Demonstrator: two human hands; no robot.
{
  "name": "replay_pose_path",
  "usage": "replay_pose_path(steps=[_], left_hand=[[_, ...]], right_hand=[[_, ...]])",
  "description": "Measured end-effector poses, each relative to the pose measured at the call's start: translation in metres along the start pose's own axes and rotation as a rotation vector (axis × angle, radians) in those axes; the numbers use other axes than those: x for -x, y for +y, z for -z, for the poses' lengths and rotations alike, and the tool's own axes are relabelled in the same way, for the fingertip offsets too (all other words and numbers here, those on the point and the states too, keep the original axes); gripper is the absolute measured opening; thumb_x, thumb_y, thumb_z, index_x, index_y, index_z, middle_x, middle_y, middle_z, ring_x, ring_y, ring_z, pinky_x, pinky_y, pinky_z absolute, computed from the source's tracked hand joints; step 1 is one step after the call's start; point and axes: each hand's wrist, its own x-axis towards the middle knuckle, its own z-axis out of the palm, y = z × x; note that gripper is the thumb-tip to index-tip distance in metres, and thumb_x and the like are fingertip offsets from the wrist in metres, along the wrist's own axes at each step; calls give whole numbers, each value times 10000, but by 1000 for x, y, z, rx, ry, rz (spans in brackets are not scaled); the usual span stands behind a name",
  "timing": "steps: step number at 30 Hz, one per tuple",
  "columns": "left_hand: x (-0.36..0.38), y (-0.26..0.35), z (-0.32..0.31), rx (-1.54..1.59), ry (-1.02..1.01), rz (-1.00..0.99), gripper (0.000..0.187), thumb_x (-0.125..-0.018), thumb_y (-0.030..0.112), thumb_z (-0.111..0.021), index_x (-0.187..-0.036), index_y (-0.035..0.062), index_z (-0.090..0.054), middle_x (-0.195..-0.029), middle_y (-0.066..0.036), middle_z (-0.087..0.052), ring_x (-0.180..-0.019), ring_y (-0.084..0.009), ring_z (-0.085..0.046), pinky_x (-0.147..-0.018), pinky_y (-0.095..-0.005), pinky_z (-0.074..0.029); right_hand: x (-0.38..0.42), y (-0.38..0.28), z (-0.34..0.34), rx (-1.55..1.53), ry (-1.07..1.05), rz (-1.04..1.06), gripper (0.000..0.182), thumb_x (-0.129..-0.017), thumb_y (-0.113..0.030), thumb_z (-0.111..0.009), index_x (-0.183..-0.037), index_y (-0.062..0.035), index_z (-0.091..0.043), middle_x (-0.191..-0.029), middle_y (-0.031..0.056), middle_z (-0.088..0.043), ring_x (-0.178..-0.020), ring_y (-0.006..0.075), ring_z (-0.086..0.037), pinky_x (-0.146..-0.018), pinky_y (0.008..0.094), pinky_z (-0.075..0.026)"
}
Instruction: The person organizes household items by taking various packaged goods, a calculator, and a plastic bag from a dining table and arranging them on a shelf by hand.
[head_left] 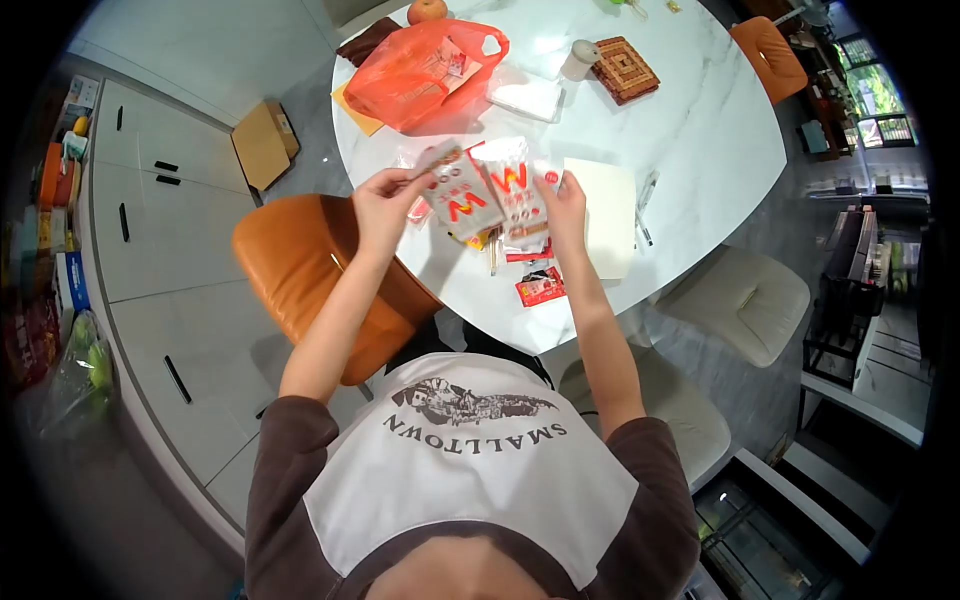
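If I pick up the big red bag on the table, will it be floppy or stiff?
The red plastic bag would probably be floppy, since it looks thin and crumpled. It may sag around what shows through it, though I can't tell how heavy that is. Pushed, it likely won't roll: it sits wide and lumpy on the table.

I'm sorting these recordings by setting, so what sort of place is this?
Probably a home dining area: a marble-patterned table with an orange chair drawn up to it, a red plastic bag lying on top, and pale cabinets with black handles alongside.
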Motion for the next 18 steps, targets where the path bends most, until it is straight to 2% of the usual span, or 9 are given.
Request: replay_pose_path(steps=[2,4,7,10,11,13,15,16,18], left_hand=[[-3,-7,20,-21,44,3,96,-708,17,-656,-753,-50,-605,-698,-82,-628,-633,-75,-573,-575,-167,-424],[-9,-23,34,-24,44,16,106,-707,28,-662,-755,-47,-605,-690,-56,-619,-611,-51,-542,-561,-160,-404],[-11,-45,47,-57,49,66,103,-712,36,-662,-752,-37,-600,-682,-20,-602,-594,-26,-500,-540,-156,-380],[-7,-56,48,-8,24,88,103,-715,33,-659,-761,-34,-595,-683,-17,-600,-599,-27,-507,-543,-152,-381],[-6,-62,51,-1,14,114,105,-718,30,-656,-772,-28,-588,-688,-19,-599,-602,-28,-513,-550,-149,-383],[-2,-68,52,16,2,159,108,-719,30,-656,-775,-27,-584,-691,-21,-599,-603,-30,-516,-556,-148,-387],[3,-74,57,25,-5,195,103,-723,27,-652,-779,-21,-580,-705,-26,-602,-607,-34,-525,-566,-147,-394],[7,-73,59,26,1,201,101,-723,25,-651,-780,-20,-580,-708,-26,-602,-609,-35,-526,-568,-149,-396],[15,-68,62,29,14,212,98,-725,22,-649,-783,-19,-581,-713,-26,-602,-613,-38,-530,-570,-151,-400]], right_hand=[[-36,21,-2,309,176,36,343,-754,-153,-606,-1000,52,-483,-836,131,-600,-733,171,-579,-628,263,-460],[-68,31,-11,566,240,109,405,-710,-173,-627,-1003,61,-476,-856,181,-581,-741,263,-572,-664,329,-454],[-91,43,-19,819,225,503,352,-716,-137,-591,-1000,41,-483,-870,200,-563,-752,327,-548,-692,379,-434],[-56,20,-18,1021,192,719,317,-722,-124,-569,-994,20,-494,-890,185,-561,-824,326,-536,-718,397,-421],[-37,21,-15,1001,15,491,290,-719,-110,-560,-979,6,-504,-900,161,-554,-842,319,-528,-720,401,-424],[6,20,-19,1102,-417,202,278,-709,-102,-558,-963,0,-511,-910,143,-549,-860,299,-526,-728,399,-428],[44,64,-15,1163,-458,514,257,-712,-97,-542,-947,1,-513,-934,144,-546,-877,296,-524,-738,384,-430],[55,75,-17,1225,-493,397,346,-708,-118,-552,-1028,1,-495,-1047,156,-515,-1006,290,-476,-846,383,-384],[75,91,-24,1472,-457,502,487,-719,-177,-556,-1153,4,-428,-1204,157,-422,-1146,289,-363,-953,396,-281]])
